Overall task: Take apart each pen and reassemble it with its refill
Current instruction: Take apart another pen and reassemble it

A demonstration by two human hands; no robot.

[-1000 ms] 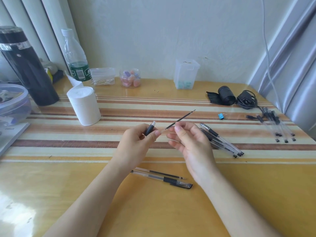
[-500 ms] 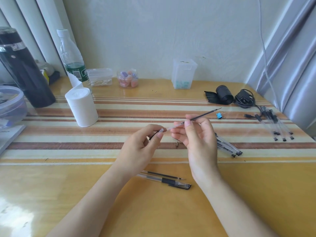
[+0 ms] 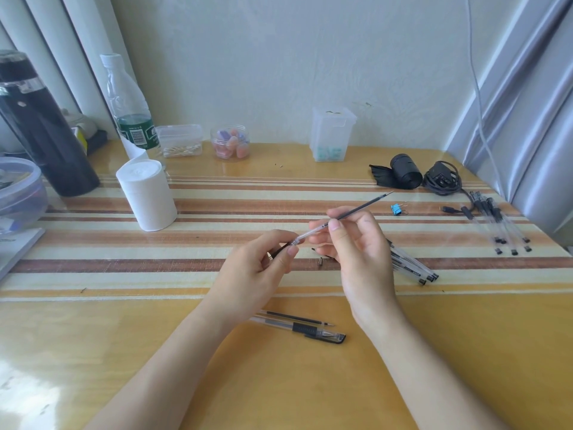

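Observation:
My left hand (image 3: 257,268) pinches a small black pen grip section (image 3: 276,252) between thumb and fingers. My right hand (image 3: 356,252) pinches a thin refill (image 3: 362,206) that slants up to the right, writing tip far right. The refill's clear tail end sits at my left fingertips. On the table below my hands lie a capped clear pen (image 3: 297,328) and a loose refill (image 3: 297,318). A pile of pens (image 3: 412,265) lies partly hidden behind my right hand. Several more pens (image 3: 502,231) lie at the far right.
A white tissue roll (image 3: 145,193), a black flask (image 3: 46,135), a water bottle (image 3: 130,103) and a clear bowl (image 3: 18,193) stand at the left. Small clear boxes (image 3: 331,135) line the wall. A blue binder clip (image 3: 396,209) and a coiled black cable (image 3: 443,181) lie at the right.
My right hand has drawn the refill up and to the right. Its tail end now reaches my left fingertips, and the black grip section has sunk lower into my left hand.

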